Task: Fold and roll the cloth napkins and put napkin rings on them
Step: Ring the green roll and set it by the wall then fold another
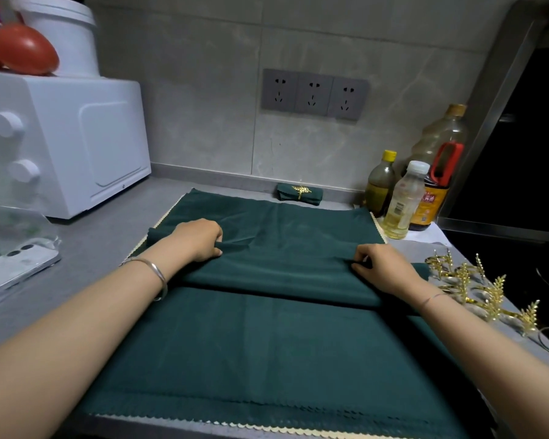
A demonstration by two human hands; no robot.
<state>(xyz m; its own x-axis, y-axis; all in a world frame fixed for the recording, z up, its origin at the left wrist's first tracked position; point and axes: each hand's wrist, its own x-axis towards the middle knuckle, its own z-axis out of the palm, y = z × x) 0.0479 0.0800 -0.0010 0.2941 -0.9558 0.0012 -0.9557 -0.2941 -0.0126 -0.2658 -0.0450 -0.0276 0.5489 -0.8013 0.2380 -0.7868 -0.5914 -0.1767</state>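
Your left hand (198,237) sits on the folded band of the green napkin (267,343), fingers curled, thumb and fingertips pinching the fold's far edge near its left end. Your right hand (382,267) does the same near the right end: fingers bent in, pinched on the same folded edge. Both have cloth in the pinch, nothing else.

The napkin lies spread flat on the grey counter (86,248), on top of more green cloths with scalloped cream edges showing at the near and left sides. The folded band runs left to right across its middle, between your hands.

A finished napkin roll (299,194) with a gold leaf ring on it lies at the back against the wall, well apart from your hands. Loose gold napkin rings (485,289) lie in a cluster on the counter just beside your right wrist.

Bracelet (154,274) on your left wrist. Bottles (403,201) stand at the back right, white oven (64,144) back left, phone (16,270) on the counter at left.
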